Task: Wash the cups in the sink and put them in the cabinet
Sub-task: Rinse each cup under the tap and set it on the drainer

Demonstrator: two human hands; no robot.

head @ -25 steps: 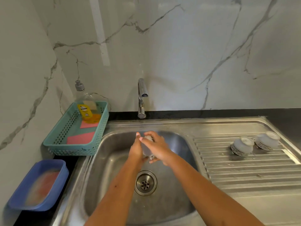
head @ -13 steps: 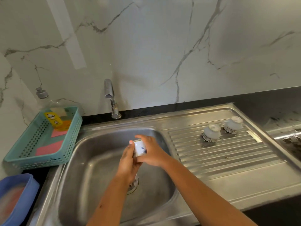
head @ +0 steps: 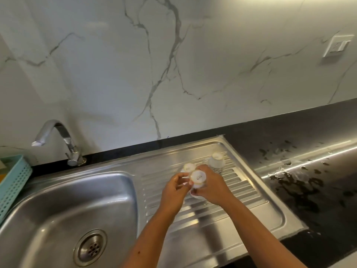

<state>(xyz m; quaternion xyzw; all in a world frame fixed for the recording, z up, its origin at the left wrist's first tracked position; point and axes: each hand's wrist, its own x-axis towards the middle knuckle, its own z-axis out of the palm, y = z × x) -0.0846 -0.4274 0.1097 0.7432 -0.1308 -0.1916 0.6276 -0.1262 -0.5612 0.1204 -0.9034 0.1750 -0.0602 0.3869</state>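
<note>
Cup (head: 198, 177), small white ceramic, inverted over ribbed stainless-steel drainboard (head: 241, 200)
Right hand (head: 210, 186) wraps its body; left hand (head: 173, 189) pinches its side

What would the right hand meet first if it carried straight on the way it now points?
Most likely the upturned cup just beyond the held cup on the drainboard. The right hand may pass slightly above it, since depth is unclear.

Cups (head: 216, 160) white. Sink (head: 58, 200) silver, drainer ribbed; worktop (head: 309, 190) black. Wall (head: 212, 74) white marble, grey veins; basket (head: 13, 182) teal.
</note>
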